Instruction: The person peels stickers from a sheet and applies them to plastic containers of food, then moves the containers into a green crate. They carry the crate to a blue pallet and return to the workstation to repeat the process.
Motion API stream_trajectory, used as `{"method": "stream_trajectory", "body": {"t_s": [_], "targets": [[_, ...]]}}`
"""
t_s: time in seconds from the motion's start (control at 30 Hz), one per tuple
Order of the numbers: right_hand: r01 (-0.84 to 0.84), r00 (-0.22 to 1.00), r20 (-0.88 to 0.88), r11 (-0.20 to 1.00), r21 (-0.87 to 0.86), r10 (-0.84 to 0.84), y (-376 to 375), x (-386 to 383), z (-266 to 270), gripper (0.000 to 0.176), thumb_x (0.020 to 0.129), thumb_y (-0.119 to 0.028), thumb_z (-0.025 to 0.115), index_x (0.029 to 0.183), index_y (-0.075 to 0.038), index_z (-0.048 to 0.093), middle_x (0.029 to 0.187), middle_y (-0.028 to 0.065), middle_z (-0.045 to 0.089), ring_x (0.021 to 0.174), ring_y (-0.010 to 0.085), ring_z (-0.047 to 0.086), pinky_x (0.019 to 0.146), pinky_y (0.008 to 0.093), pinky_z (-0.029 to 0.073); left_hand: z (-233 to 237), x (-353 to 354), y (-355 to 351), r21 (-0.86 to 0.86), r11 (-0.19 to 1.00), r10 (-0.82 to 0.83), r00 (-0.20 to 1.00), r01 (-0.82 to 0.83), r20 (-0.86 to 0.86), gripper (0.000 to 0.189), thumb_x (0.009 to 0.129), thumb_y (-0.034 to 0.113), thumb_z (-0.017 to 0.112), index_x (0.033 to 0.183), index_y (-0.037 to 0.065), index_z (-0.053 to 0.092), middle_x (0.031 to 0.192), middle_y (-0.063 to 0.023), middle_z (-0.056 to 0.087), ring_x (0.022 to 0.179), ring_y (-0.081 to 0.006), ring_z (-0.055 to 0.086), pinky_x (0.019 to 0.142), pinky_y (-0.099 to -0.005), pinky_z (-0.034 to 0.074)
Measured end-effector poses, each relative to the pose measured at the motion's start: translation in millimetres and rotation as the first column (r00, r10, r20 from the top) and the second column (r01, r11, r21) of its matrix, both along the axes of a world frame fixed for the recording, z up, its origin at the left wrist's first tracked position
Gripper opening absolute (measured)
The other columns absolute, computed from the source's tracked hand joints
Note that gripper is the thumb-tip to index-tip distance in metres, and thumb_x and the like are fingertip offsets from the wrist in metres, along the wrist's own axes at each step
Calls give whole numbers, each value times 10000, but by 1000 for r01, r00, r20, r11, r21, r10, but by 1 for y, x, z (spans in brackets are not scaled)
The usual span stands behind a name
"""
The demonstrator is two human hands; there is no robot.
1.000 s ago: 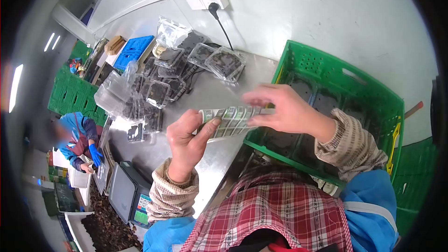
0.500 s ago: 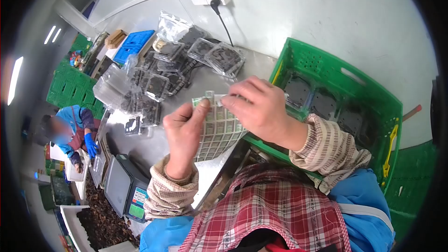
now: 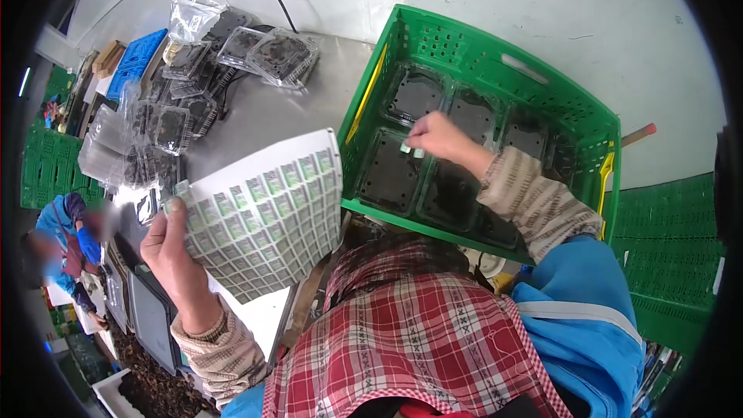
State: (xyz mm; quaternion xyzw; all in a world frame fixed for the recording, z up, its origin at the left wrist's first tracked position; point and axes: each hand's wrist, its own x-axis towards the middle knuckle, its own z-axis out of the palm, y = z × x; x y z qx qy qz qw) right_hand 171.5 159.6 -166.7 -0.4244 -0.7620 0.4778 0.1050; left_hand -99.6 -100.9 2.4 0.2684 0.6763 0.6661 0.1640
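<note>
Though nearly together, right fingers point(image 3: 419, 138) on green labels point(image 3: 419, 152)

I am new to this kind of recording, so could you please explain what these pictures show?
There is no robot here: these are a person's own bare hands. Every picture comes from one camera worn on that person's head, looking forward and down.

The left hand holds a large sheet of labels by its edge. The right hand is over a green crate, with small labels at its fingertips. In the crate sit clear plastic boxes with dark contents.

On the metal table lies a heap of similar clear containers, some stacked. Further left, a co-worker is busy. The wide lens bends the view, and what exactly the boxes contain is hard to tell.
</note>
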Motion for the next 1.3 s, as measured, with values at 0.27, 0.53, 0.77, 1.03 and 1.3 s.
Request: {"method": "stream_trajectory", "body": {"t_s": [0.27, 0.53, 0.77, 1.03, 1.3], "targets": [[-68, 938, 303, 764, 642, -171, 14, 34, -31, 250, 635, -244, 742, 743, -57, 616, 716, 107, 649, 661, 287, 629, 596, 375, 490, 0, 19, 1, -58, 998, 13, 997, -18, -71, 171, 861, 130, 582, 796, -20, 632, 682, -1, 601, 586, -24, 475, 540, -171, 338], [-184, 952, 304, 842, 507, 26, -19, 99, -58, 274, 645, -188, 736, 825, -59, 575, 723, 87, 637, 691, 271, 629, 592, 374, 481, -5, 23, 15, 35, 999, -26, 998, 28, -51, 156, 862, 144, 591, 852, -3, 640, 786, -39, 650, 661, -53, 558, 608, -173, 411], [-54, 945, 310, 887, 459, -102, 28, 188, -37, 399, 626, -187, 748, 909, -48, 503, 816, 124, 600, 720, 306, 609, 564, 400, 471, 0, 13, 35, -12, 1000, -16, 989, 14, -145, 278, 870, 207, 565, 982, -43, 611, 914, -84, 633, 791, -106, 568, 713, -205, 420], [-180, 939, 340, 921, 347, 55, -6, 212, -48, 377, 613, -40, 686, 914, -28, 459, 960, 132, 456, 812, 335, 557, 652, 415, 475, 41, 59, 81, 90, 990, -81, 960, 109, -268, 249, 860, 142, 561, 1002, -56, 614, 1002, -134, 623, 878, -149, 578, 799, -258, 435], [-18, 937, 346, 996, -87, 47, -7, 318, -27, 346, 552, 42, 666, 844, -21, 491, 933, 112, 488, 788, 264, 558, 638, 347, 449, 32, 124, 132, -16, 960, -272, 914, 281, -301, 262, 881, 151, 544, 1019, -66, 594, 940, -112, 632, 822, -131, 582, 760, -251, 447]]}}
